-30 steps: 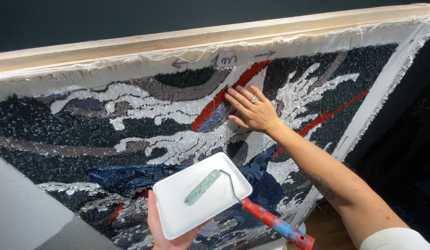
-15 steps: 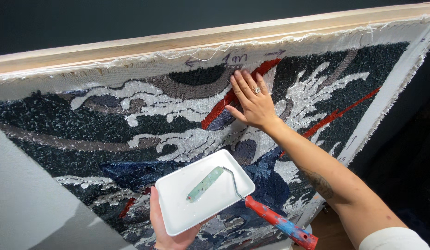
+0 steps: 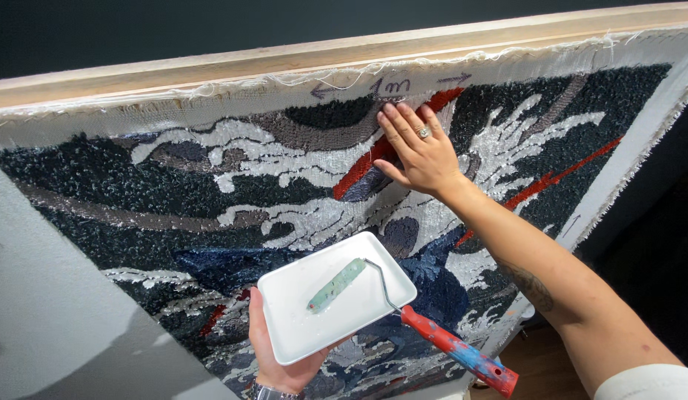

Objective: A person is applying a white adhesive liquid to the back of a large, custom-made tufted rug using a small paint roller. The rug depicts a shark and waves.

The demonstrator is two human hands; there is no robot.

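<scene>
My right hand (image 3: 418, 148), with a ring on one finger, lies flat with fingers together on the back of a tufted rug (image 3: 210, 200) stretched on a wooden frame (image 3: 210, 70). The palm rests on a red stripe near the rug's upper edge, just below a handwritten mark on the cloth. My left hand (image 3: 273, 355) holds a white rectangular tray (image 3: 299, 326) from below, level, in front of the rug's lower part. A small paint roller (image 3: 336, 285) with a greenish sleeve lies in the tray; its red and blue handle (image 3: 459, 352) sticks out to the lower right.
The rug shows dark blue, grey, white and red yarn areas. Frayed white backing cloth (image 3: 625, 170) runs along its right side. A grey wall panel (image 3: 55, 326) fills the lower left. Wooden floor (image 3: 547, 370) shows at the lower right, dark wall behind the frame.
My right hand has slid upward along the red stripe toward the rug's top edge. The tray with the roller stays in my left hand, nearly still.
</scene>
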